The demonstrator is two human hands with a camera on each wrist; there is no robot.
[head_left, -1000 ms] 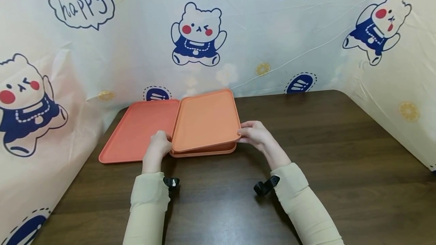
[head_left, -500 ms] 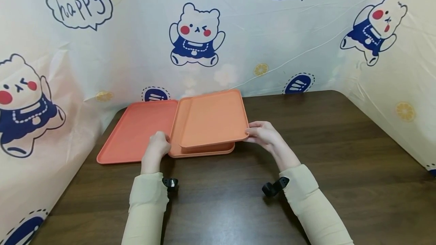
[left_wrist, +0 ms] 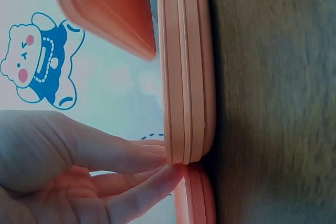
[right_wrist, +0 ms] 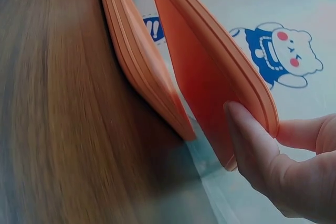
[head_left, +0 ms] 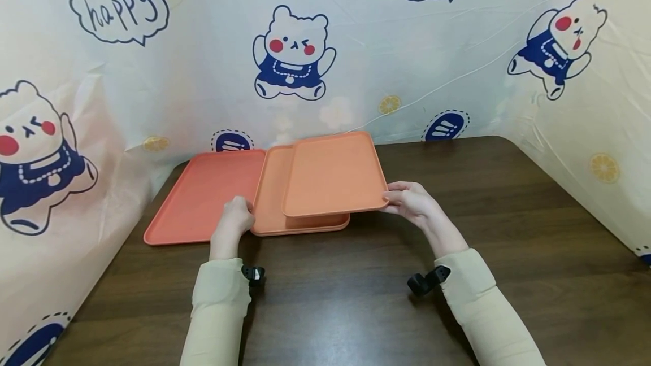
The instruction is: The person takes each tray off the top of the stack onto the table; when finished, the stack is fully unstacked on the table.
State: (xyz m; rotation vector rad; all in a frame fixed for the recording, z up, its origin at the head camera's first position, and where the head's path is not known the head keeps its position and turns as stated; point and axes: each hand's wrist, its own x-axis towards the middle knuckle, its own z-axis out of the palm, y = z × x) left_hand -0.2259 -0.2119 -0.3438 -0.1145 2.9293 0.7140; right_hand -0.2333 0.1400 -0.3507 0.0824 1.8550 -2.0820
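Note:
My right hand (head_left: 414,203) grips the near right corner of a raised orange tray (head_left: 333,174), thumb on one face and fingers on the other in the right wrist view. This tray is tilted, its right side higher, above the lower orange trays (head_left: 272,196). Those lie stacked on the table, and their layered edges (left_wrist: 184,66) show in the left wrist view. My left hand (head_left: 234,222) pinches the near left corner of that stack with thumb and fingertips. A coral-red tray (head_left: 208,196) lies beside the stack, partly behind my left hand.
The dark wooden table (head_left: 508,230) extends to the right and in front of the trays. A printed cloth (head_left: 203,72) with bears hangs behind and at both sides. Black wrist cameras (head_left: 429,281) sit on both sleeves.
The raised orange tray has slid right off the stack with my right hand, baring more of the tray underneath. My left hand and the coral-red tray stay put.

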